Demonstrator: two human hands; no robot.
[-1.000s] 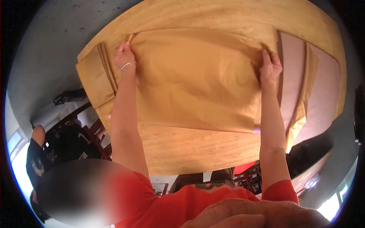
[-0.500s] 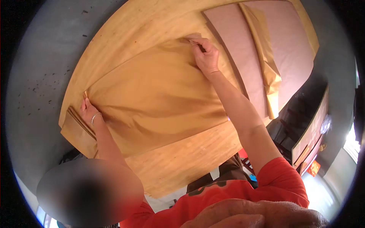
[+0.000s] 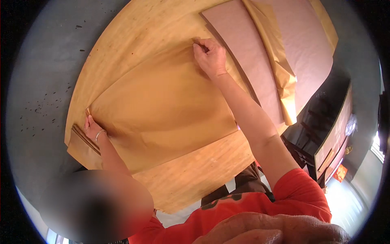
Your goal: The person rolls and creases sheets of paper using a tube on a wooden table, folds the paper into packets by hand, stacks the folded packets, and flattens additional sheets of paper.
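Observation:
A large gold-brown paper sheet (image 3: 162,101) lies spread over the wooden table, slightly rippled toward its left end. My left hand (image 3: 92,127) pinches its far left corner between thumb and fingers; a thin bracelet circles the wrist. At the sheet's far right corner, my right hand (image 3: 210,59) is closed with the fingertips gripping the edge. Just below my left hand sits a stack of folded gold-brown sheets (image 3: 83,144). To the right of my right hand lie pinkish-brown sheets (image 3: 239,44), with a crumpled gold strip (image 3: 276,57) folded across them.
The wooden table (image 3: 195,171) has a curved look at its far edge. Grey floor (image 3: 40,81) with dark scraps lies beyond on the left. At the right stands a board (image 3: 335,130) beside dark furniture. A blurred round patch covers the lower left.
Both hands have shifted slightly left in view while still gripping the sheet's corners. The sheet looks flatter, with fewer wrinkles, and its right corner is less folded over.

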